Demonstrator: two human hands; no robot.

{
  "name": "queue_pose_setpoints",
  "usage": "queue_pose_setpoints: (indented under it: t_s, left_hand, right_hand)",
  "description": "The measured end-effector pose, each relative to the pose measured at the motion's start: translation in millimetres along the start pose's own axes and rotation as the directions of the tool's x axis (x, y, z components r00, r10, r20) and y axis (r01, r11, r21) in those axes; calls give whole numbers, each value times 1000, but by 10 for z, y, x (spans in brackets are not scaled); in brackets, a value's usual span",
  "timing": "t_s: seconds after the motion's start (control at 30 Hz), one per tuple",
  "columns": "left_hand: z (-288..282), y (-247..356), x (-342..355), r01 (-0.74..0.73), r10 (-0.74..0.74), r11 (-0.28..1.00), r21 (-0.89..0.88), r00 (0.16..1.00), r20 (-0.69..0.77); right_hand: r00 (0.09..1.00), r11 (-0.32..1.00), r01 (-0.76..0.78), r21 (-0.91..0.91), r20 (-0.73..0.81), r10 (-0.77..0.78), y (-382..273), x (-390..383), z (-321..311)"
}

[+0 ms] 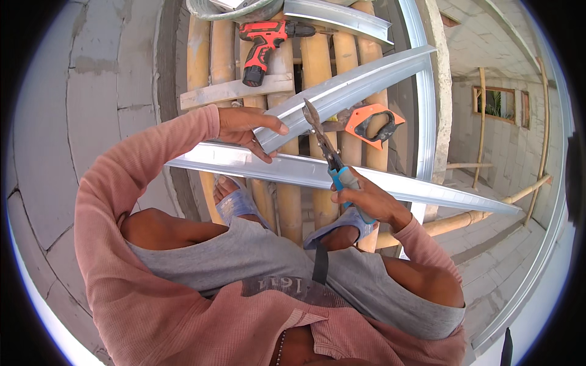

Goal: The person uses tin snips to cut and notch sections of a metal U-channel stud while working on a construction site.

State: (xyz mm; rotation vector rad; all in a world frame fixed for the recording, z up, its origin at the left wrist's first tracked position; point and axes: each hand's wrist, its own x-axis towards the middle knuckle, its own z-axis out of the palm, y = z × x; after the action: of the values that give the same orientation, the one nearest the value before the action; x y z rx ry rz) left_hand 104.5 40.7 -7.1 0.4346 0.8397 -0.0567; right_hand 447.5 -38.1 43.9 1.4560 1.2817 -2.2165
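Observation:
My left hand (249, 125) grips the near end of a silvery metal channel (366, 74), thumb on top and fingers beneath. The channel slants away to the far right. In my right hand (373, 196) is a pair of tin snips (328, 146) with blue and grey handles. Their dark jaws point up and left across the channel, a little right of my left hand; whether they touch the metal I cannot tell. A longer metal channel (403, 188) lies crosswise below both hands, just beyond my sandalled feet.
Bamboo poles (315, 64) form the platform under me, with gaps between. A red and black cordless drill (262, 50) rests near a wooden board (213, 96). An orange-handled handsaw (394, 116) lies right of the snips. A bucket (256, 12) and short channel (342, 19) stand farther off.

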Motion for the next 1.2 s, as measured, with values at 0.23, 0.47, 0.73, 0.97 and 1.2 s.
queue_pose_setpoints:
  t_s: [0.23, 0.47, 0.73, 0.97, 1.2]
  left_hand:
    - [91, 76, -52, -30, 38, 987, 159, 998, -47]
    - [156, 127, -82, -28, 57, 961, 277, 994, -98]
    - [220, 96, -38, -18, 56, 942, 335, 993, -102]
    - [286, 133, 1, -2, 82, 839, 544, 989, -122]
    - [220, 91, 81, 12, 77, 814, 581, 989, -128]
  right_hand:
    - [995, 993, 14, -121, -99, -26, 85, -12, 21]
    - [994, 994, 14, -108, -104, -25, -119, -128, 31]
    - [969, 980, 19, -199, -238, -67, 0, -121, 104]
    - [958, 968, -38, -246, -284, -35, 148, -143, 214]
    - [946, 936, -46, -348, -315, -70, 132, -149, 197]
